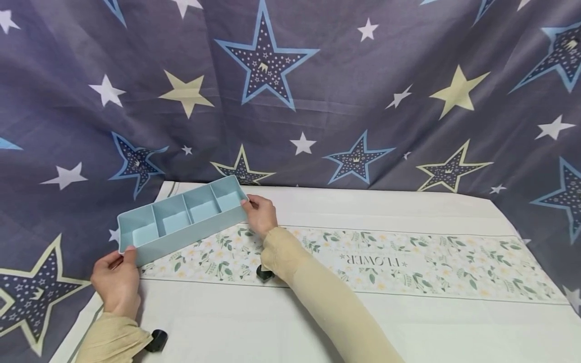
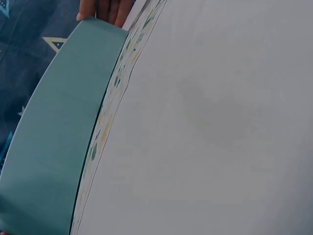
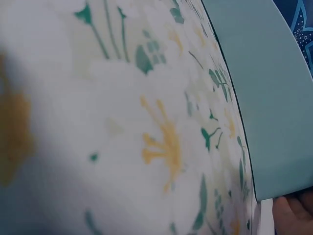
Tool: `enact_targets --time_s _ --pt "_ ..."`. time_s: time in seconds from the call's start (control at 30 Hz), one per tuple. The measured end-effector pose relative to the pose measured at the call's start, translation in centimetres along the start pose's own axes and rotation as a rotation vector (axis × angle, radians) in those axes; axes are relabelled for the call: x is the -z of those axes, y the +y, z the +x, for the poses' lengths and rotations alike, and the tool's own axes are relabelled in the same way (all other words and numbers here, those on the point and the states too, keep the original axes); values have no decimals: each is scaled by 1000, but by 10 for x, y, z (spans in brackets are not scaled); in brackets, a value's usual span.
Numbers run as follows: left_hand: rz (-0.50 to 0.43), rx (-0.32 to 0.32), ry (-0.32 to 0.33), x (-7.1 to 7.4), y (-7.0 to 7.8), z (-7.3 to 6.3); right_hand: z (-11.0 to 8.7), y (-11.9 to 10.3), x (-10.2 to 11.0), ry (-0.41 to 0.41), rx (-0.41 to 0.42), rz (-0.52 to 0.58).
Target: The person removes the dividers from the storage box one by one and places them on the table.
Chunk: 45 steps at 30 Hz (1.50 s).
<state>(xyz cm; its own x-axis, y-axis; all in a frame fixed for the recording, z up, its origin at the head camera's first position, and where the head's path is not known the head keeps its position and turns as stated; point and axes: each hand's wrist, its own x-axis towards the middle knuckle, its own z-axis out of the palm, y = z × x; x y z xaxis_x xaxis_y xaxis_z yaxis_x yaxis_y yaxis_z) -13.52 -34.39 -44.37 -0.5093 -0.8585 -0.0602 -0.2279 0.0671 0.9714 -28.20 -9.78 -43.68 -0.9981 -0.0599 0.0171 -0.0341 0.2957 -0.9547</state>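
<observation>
A light blue organizer box (image 1: 190, 234) with several compartments in a row sits at the left of the table, angled with its right end farther back. No items show inside its compartments. My left hand (image 1: 117, 282) grips the near left end, thumb over the rim and fingers round the outside. At the opposite end, my right hand (image 1: 260, 216) pinches the right corner, thumb on the front wall and fingers behind. Along the box's long side wall (image 2: 63, 117), the left wrist view shows the other hand's fingers (image 2: 111, 11) at the far end.
A white tablecloth (image 1: 218, 322) with a floral band (image 1: 436, 264) printed "FLOWER" covers the table. Behind and to the left hangs a dark curtain (image 1: 345, 91) patterned with stars. Black wrist devices (image 1: 157, 341) show beside both sleeves.
</observation>
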Motion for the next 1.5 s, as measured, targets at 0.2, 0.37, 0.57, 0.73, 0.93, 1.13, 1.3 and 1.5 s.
enact_targets --time_s 0.2,0.37,0.57,0.73,0.93,1.13,1.3,1.5 --pt "21 -2 -11 -1 0 -1 -2 1 4 11 -17 1" --pt "43 -6 -15 -1 0 -1 -4 6 6 -11 -6 8" --pt "68 -17 -12 -1 0 -2 -9 9 11 -44 20 9" --pt "54 -35 -11 -1 -1 -2 -9 11 15 -40 45 8" --pt "40 -45 -11 -2 -2 -3 -9 14 16 -40 39 -2" --pt "41 -75 -12 -3 -3 -4 -10 15 18 -32 33 -1" --pt "58 -105 -14 -3 -3 -5 -12 15 22 -26 16 20" --pt "79 -94 -36 -4 -1 -8 -15 17 28 -12 -1 29"
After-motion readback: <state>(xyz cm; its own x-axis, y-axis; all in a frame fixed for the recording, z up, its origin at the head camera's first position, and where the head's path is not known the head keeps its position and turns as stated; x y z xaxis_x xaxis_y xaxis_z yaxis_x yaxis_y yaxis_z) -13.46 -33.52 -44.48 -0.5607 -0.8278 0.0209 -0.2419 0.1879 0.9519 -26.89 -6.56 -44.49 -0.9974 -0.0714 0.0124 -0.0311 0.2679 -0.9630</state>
